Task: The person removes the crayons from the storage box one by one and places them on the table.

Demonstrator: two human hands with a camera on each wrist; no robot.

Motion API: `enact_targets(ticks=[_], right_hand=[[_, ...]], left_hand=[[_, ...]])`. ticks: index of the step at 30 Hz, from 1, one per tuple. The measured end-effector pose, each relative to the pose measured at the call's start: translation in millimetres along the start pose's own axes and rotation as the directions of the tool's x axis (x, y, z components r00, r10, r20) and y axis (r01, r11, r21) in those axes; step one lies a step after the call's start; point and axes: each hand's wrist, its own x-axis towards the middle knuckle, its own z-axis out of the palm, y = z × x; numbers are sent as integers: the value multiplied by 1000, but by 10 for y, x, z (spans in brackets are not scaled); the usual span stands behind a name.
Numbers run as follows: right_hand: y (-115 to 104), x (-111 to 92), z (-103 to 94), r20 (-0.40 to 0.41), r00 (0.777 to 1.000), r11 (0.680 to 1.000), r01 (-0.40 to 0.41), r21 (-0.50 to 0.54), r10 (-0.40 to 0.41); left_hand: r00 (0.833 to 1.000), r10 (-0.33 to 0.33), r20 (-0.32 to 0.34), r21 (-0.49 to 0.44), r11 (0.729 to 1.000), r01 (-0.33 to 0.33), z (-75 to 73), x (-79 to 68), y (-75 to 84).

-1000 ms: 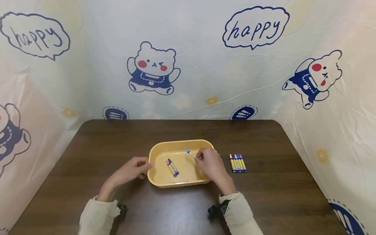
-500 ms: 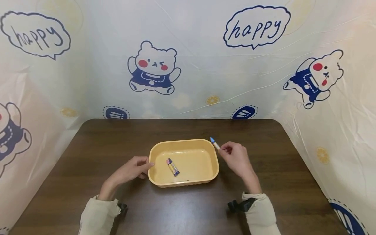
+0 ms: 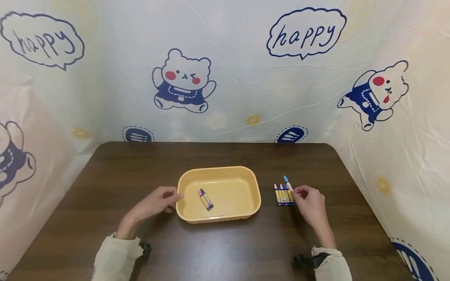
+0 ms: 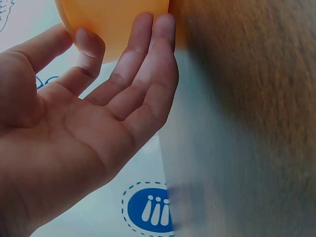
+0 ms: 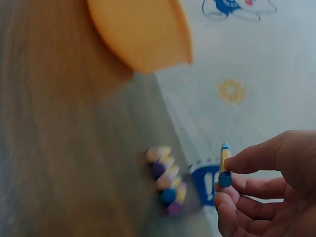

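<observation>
At the right of the table, my right hand [image 3: 311, 205] pinches a light blue crayon [image 3: 288, 183] between thumb and fingers. Its tip points away from me, beside the right end of a row of several crayons [image 3: 282, 195]. The right wrist view shows the held crayon [image 5: 225, 165] apart from the blurred row [image 5: 168, 180]. My left hand [image 3: 154, 205] grips the left rim of a yellow plastic tray [image 3: 232, 199], thumb over the edge and fingers against the outer wall. Two crayons [image 3: 205, 200], one pink-tipped and one dark, lie side by side in the tray.
Everything stands on a dark wooden table [image 3: 218, 253] with rounded far corners. A pale curtain [image 3: 239, 78] printed with bears and lettering encloses the back and both sides. A dark wrist camera [image 3: 306, 261] sits at the right sleeve.
My right hand has carried the light blue crayon out of the tray, rightward over its rim, to the row of crayons. The left hand has stayed on the tray's rim.
</observation>
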Motion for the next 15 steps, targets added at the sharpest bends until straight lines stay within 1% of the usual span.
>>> enact_targets(ticks=[3,7,12,15], right_hand=[[152,-3,25,-26,998,999,-50,-9,49],[266,24,65,-41,996,997,-78,-13,78],[318,35,96,-14,992,992,-125,-21,125],[333,33,102,2,988,988,-152,-21,152]], left_hand=[[1000,13,10,-2,1000,-13,16,13,-1],[1000,16,-1,3,1000,-16,16,14,0],[1000,-24,-7,1,1000,24,5,5,1],[1000,-27,-2,1,1000,27,2,10,4]])
